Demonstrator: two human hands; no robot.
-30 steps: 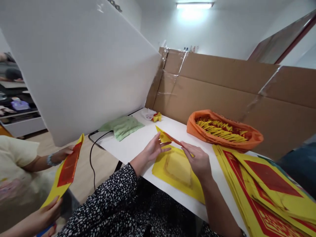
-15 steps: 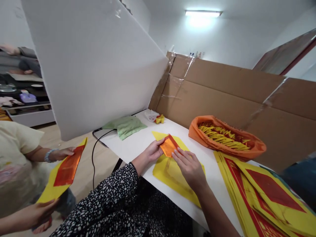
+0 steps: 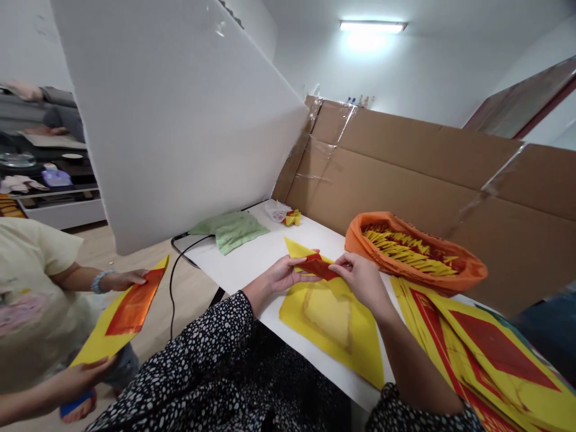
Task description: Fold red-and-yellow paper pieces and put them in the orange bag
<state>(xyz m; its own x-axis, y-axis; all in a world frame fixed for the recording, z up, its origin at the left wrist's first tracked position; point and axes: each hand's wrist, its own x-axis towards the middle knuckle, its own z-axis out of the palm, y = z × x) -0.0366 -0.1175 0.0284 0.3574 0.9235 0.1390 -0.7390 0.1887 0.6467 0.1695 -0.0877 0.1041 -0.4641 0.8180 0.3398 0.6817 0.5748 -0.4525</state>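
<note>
Above the white table, my left hand (image 3: pixel 284 273) grips the left side of a partly folded yellow sheet with a red patch, the folded paper (image 3: pixel 320 268). Its thumb lies on top and its fingers are beneath. My right hand (image 3: pixel 360 276) pinches the right end of the same paper between thumb and fingertips. A yellow point of the paper sticks up behind my left hand. Below both hands, a flat yellow sheet (image 3: pixel 335 318) with a pale square in its middle lies on the table.
An orange bag (image 3: pixel 360 245) full of folded yellow papers stands at the right. Stacked yellow-and-red sheets (image 3: pixel 499 348) lie before it. A green cloth (image 3: pixel 238 231) and a small folded yellow piece (image 3: pixel 292 217) lie farther back. At left, a person (image 3: pixel 36 288) holds a yellow sheet (image 3: pixel 130 309).
The paper's orange face has turned out of sight, and its red part now shows, folded in. My right hand has moved from lying flat on it to pinching its right end.
</note>
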